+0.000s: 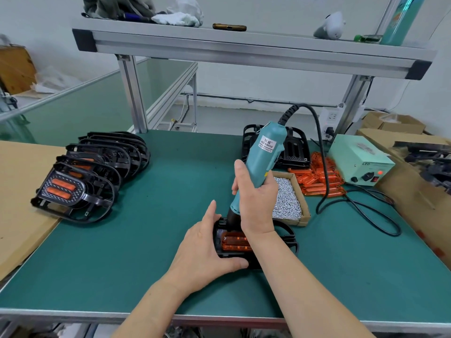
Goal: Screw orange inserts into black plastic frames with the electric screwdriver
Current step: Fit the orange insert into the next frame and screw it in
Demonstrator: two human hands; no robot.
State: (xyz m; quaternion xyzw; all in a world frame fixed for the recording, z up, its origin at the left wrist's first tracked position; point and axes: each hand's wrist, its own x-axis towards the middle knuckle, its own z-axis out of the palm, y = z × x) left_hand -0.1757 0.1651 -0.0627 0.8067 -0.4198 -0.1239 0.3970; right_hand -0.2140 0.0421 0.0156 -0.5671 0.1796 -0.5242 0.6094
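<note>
The right hand [256,198] is wrapped round the teal electric screwdriver [264,152], which leans with its tip down at the far-left corner of the orange insert [236,242]. The left hand [207,250] clamps the black frame [288,237] between thumb and fingers, low centre on the green surface [146,240]. The lean is the worry — an off-square bit could skip out, gouging the insert or nicking the left fingers beside it. At 2 o'clock the screw box [288,198] sits just beside the trailing cord [324,167] — a tug might spill it.
</note>
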